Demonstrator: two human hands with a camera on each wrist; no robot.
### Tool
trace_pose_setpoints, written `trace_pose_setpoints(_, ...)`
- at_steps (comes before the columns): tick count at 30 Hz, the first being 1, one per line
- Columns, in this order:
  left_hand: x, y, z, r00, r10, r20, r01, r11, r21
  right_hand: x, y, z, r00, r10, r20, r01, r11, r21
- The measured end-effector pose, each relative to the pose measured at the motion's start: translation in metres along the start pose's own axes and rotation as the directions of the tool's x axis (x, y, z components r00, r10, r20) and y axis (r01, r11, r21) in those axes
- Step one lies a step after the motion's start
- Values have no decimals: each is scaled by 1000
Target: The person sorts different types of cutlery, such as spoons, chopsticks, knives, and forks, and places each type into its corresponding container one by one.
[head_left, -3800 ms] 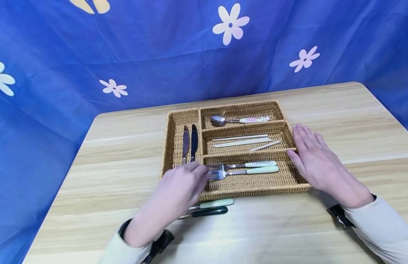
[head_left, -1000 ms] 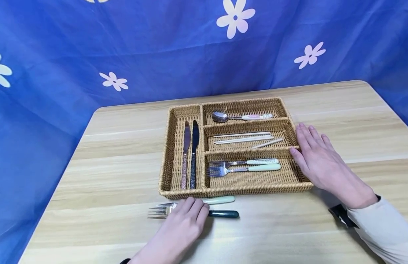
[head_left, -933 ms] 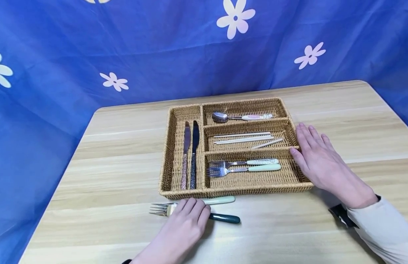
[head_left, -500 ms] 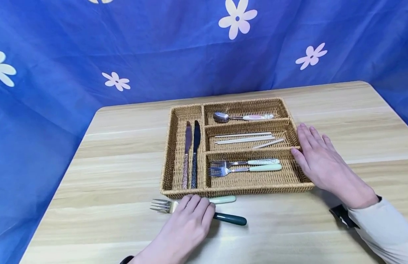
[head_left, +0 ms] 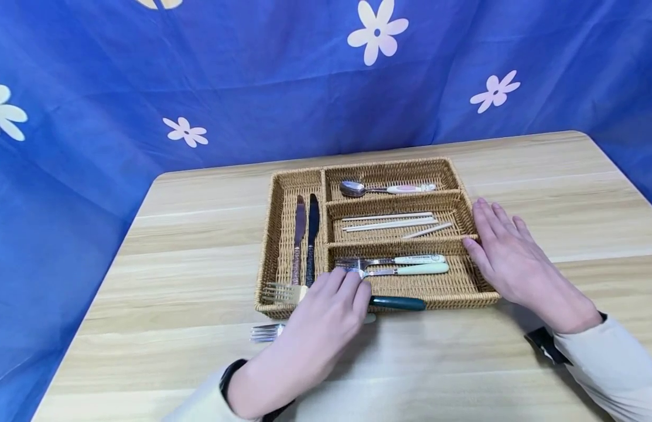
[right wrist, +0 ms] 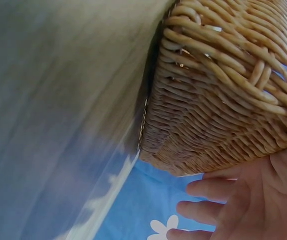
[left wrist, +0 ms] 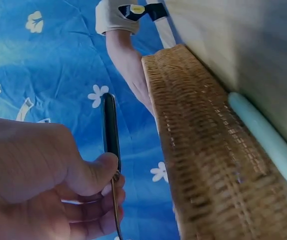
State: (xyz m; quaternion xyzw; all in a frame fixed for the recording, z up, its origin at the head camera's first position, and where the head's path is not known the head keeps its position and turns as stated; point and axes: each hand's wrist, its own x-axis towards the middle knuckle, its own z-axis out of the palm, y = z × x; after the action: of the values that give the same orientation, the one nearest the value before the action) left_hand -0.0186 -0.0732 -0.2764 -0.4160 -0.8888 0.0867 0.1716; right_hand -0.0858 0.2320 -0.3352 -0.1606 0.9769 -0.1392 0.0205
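Note:
My left hand (head_left: 328,319) pinches a fork with a dark green handle (head_left: 398,303) between thumb and fingers. The fork is lifted over the front rim of the wicker cutlery tray (head_left: 436,303), its tines to the left. In the left wrist view the dark handle (left wrist: 110,125) stands clear of the tray's side. Straight-fingered, my right hand (head_left: 512,261) rests against the tray's right edge; the right wrist view shows its fingers (right wrist: 211,189) beside the woven wall. On the table under my left hand lies a fork with a pale green handle (left wrist: 263,135), partly hidden in the head view.
Two knives (head_left: 306,240) lie in the tray's left compartment. A spoon (head_left: 386,188), several white chopsticks (head_left: 389,224) and two forks (head_left: 410,265) lie in the right compartments, back to front. A blue flowered cloth (head_left: 273,82) hangs behind the wooden table (head_left: 188,281).
My left hand moved from the tray to the two forks on the table, took the dark green one and raised it up and rightward to the tray's front rim. My right hand stayed put.

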Motion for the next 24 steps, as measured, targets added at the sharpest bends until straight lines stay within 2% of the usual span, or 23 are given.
trace_pose_setpoints(6, 29, 9, 4, 998, -19, 66, 15, 998, 63, 0, 0, 1, 1000, 1, 3, -1, 1000, 9)
trace_pose_setpoints(10, 45, 15, 8, 993, -37, 115, 35, 999, 25, -1, 0, 0, 1000, 11, 12, -11, 1000, 17)
trace_pose_setpoints(16, 64, 20, 22, 976, -88, 200, 99, 994, -42, 0, -1, 1, 1000, 11, 18, -11, 999, 30)
trace_pose_setpoints(22, 79, 23, 32, 960, -90, 267, 119, 989, -92, 0, 1, 1, 1000, 0, -11, 1, 1000, 31)
trace_pose_setpoints(24, 83, 22, 35, 950, -87, 299, 127, 985, -117, 0, 2, 0, 1000, -2, -12, 2, 1000, 31)
